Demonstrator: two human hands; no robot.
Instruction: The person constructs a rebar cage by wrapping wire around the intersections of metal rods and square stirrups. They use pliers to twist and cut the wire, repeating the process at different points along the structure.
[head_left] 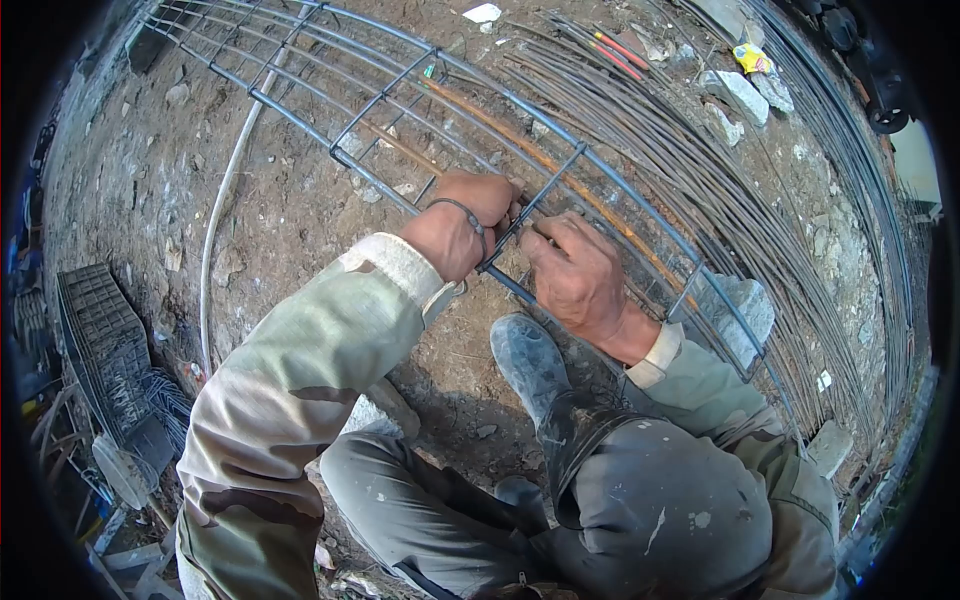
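A long rebar cage [640, 196] of dark bars with square stirrups runs across the ground in front of me. My left hand [468, 215], with a dark band at the wrist, is closed around part of the cage beside a stirrup [548, 188]. On the other side of that stirrup, my right hand [575, 268] has its thumb and fingers pinched together. What lies between those fingertips is too small or hidden to name. A rusty bar [600, 207] passes lengthwise through the cage, just beyond both hands.
Loose steel rods [690, 160] lie in a bundle beyond the cage. Stones [738, 95] and a yellow wrapper [752, 58] are at the upper right. A pale hose [226, 190] crosses the dirt on the left, near a dark grid-like crate [100, 330]. My boot [528, 362] stands below the cage.
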